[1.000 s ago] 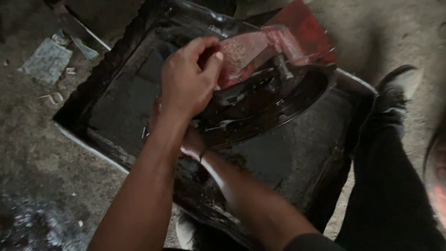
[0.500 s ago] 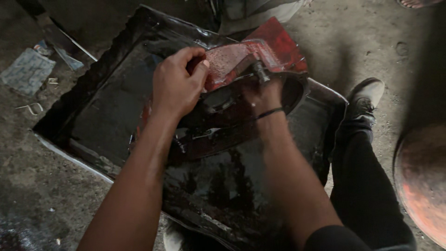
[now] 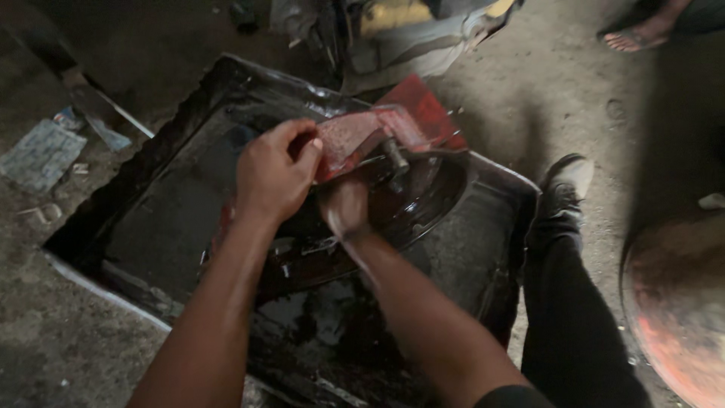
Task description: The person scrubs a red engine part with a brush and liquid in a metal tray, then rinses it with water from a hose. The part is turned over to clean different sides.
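A red-painted metal housing (image 3: 353,137) with a short steel shaft (image 3: 394,156) and a dark round oily rim (image 3: 434,198) lies tilted in a wide black tray (image 3: 143,227) holding dark liquid. My left hand (image 3: 273,172) grips the red housing's upper left edge, thumb and fingers closed over it. Just below the shaft, my right hand (image 3: 343,208) is motion-blurred against the housing's dark underside. Whether it holds anything is unclear.
My leg in dark trousers (image 3: 566,302) and a black shoe (image 3: 568,181) sit right of the tray. A rusty round object (image 3: 680,302) is at the far right, another person's foot (image 3: 633,36) at top right, crumpled packaging (image 3: 39,155) on the dirt floor at left, grey cloth-like clutter (image 3: 408,30) behind the tray.
My right hand went from under my left forearm up to the shaft, then back down and left below it. My left hand kept its grip. The view shifted, so the tray now sits lower in frame.
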